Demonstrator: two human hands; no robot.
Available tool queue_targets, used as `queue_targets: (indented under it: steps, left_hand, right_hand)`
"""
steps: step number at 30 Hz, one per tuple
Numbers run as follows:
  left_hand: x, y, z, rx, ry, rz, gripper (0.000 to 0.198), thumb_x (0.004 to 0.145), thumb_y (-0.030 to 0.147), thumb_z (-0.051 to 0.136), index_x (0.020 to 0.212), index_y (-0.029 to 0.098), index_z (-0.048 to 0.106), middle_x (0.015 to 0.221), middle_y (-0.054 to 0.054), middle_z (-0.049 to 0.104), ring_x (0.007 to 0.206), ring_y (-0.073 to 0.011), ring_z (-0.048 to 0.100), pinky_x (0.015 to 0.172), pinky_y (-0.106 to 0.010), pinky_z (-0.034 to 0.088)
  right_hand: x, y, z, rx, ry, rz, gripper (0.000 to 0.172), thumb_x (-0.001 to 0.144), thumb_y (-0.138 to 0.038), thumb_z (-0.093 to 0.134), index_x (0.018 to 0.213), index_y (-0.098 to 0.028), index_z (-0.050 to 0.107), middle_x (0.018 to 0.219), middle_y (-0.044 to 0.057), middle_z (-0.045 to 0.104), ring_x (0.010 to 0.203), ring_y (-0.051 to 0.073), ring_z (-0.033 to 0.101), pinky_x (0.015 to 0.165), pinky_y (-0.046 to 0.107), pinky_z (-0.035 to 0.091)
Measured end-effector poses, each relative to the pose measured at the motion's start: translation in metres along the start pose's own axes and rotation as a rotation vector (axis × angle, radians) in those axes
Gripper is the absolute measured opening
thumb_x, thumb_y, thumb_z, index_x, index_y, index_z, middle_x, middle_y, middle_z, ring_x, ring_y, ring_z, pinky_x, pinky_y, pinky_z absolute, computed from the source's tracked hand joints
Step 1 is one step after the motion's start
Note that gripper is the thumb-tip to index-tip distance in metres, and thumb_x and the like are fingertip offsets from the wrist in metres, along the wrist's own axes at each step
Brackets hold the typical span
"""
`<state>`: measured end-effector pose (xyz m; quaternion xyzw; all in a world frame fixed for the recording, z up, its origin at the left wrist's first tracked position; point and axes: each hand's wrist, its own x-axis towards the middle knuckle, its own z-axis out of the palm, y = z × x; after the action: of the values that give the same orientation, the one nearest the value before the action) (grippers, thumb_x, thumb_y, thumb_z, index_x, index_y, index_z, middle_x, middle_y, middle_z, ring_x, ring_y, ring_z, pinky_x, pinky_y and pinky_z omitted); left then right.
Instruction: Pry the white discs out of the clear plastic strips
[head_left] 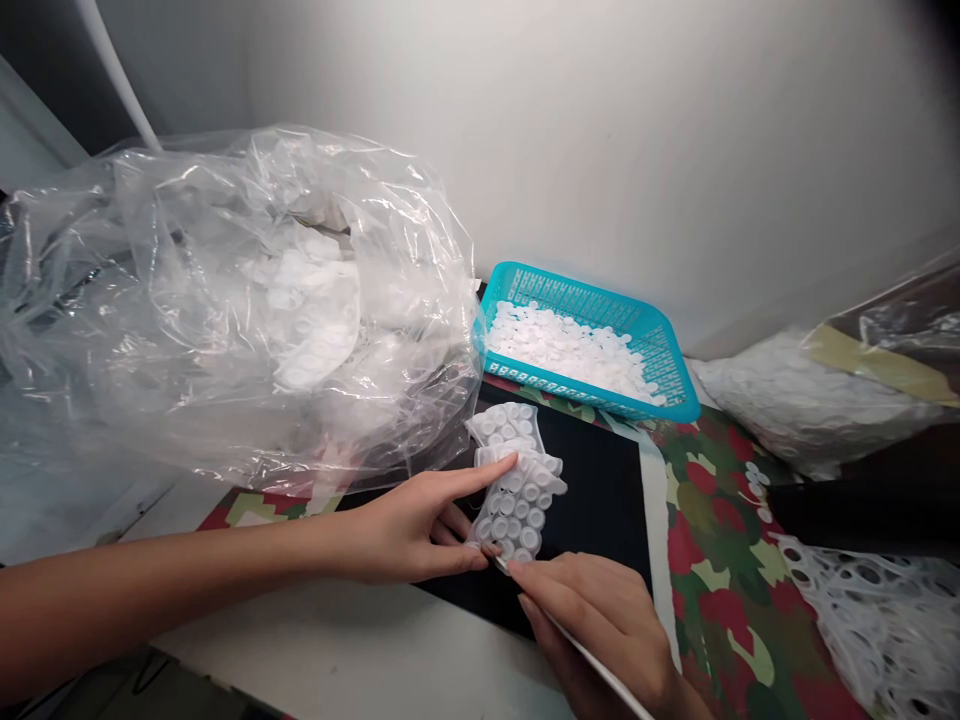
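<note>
A translucent white piece covered in round, cup-like bumps (517, 500) lies on a black mat (600, 490). My left hand (420, 525) grips its left edge, with the index finger stretched across the top and the thumb at the near corner. Close to that thumb, my right hand (607, 610) pinches a slim white tool (600, 675) whose dark tip meets the piece's near edge. The tool's exact kind does not show, and its middle is hidden by my fingers.
Behind the mat stands a blue plastic basket (682, 400) holding many small white discs. A large clear plastic bag (187, 330) with white pieces fills the left. At right are another filled bag (810, 390), white perforated netting (885, 610) and a patterned cloth (712, 560).
</note>
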<state>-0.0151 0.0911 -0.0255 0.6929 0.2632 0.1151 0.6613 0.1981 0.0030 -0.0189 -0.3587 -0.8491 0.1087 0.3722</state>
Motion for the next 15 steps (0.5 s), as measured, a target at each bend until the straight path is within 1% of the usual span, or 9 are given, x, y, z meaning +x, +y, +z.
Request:
queue_targets:
  steps: [5,9,12,15]
  left_hand:
    - [0.001,0.000,0.000,-0.010,-0.004,-0.010,0.082,0.084,0.018,0.061,0.148,0.032,0.011,0.074,0.005,0.052,0.063,-0.0075,0.057,0.067,-0.024,0.055]
    - [0.001,0.001,0.000,-0.024,-0.015,-0.002,0.082,0.084,0.015,0.059,0.148,0.031,0.010,0.069,0.007,0.050,0.057,-0.0051,0.053,0.061,-0.019,0.052]
    - [0.000,0.001,0.001,-0.015,-0.004,0.008,0.082,0.085,0.016,0.059,0.148,0.030,0.010,0.068,0.007,0.049,0.054,-0.0043,0.049,0.057,-0.016,0.049]
    - [0.000,0.002,0.001,-0.008,0.010,0.018,0.082,0.084,0.016,0.059,0.149,0.027,0.010,0.065,0.007,0.046,0.052,-0.0043,0.046,0.053,-0.014,0.045]
  right_hand:
    - [-0.001,0.002,0.002,-0.022,-0.022,-0.016,0.035,0.080,0.000,0.059,0.114,-0.008,0.059,0.090,0.009,0.072,0.071,0.015,0.065,0.059,0.027,0.050]
    - [0.000,0.003,0.004,-0.048,-0.022,-0.043,0.035,0.081,0.000,0.061,0.115,-0.007,0.059,0.089,0.009,0.072,0.071,0.015,0.065,0.059,0.026,0.049]
    - [-0.002,0.005,0.007,-0.090,-0.037,-0.051,0.038,0.081,-0.001,0.062,0.119,-0.006,0.057,0.090,0.009,0.072,0.070,0.015,0.063,0.057,0.027,0.046]
    - [-0.007,0.008,0.011,-0.120,-0.071,-0.062,0.041,0.083,-0.004,0.063,0.123,-0.005,0.055,0.095,0.010,0.071,0.072,0.016,0.062,0.057,0.028,0.044]
